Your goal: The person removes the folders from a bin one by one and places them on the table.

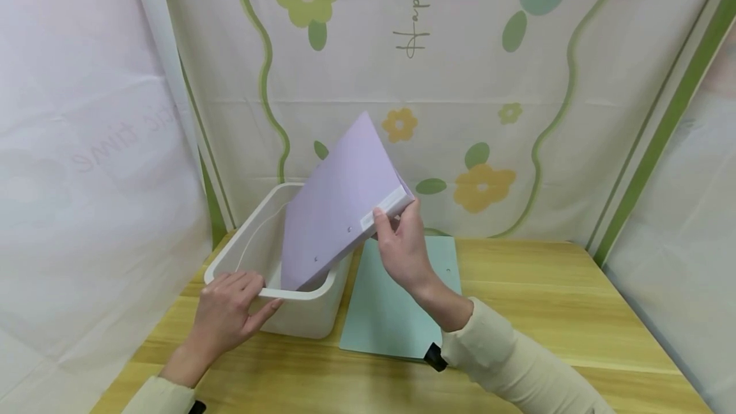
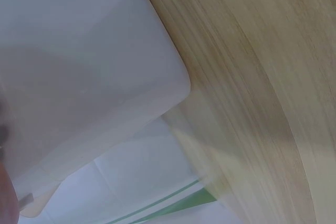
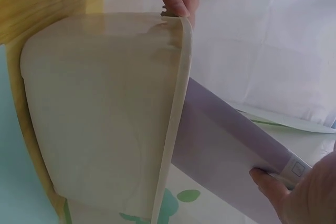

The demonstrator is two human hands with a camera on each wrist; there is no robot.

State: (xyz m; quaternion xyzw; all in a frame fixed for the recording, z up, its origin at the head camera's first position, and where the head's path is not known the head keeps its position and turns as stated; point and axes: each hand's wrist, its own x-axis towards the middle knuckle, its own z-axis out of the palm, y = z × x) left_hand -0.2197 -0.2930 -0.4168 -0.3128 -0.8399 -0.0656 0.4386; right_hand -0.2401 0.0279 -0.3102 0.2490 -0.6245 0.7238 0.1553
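Note:
A lilac ring binder (image 1: pixel 339 209) is tilted over the white plastic bin (image 1: pixel 310 318), its lower corner inside the opening. My right hand (image 1: pixel 402 245) grips the binder by its spine, near a white label, with the thumb on the near side. In the right wrist view, this hand (image 3: pixel 304 195) holds the labelled end while the binder's other end (image 3: pixel 202 111) passes behind the bin's rim. My left hand (image 1: pixel 230 312) holds the bin's near rim, its fingers over the edge and thumb outside. Only a blurred part of that hand shows in the left wrist view.
A mint-green folder (image 1: pixel 391 312) lies flat on the wooden table (image 1: pixel 529 312), just right of the bin and under my right forearm. A flower-printed curtain (image 1: pixel 425 82) hangs behind the table, and pale sheets (image 1: pixel 86 177) hang at both sides.

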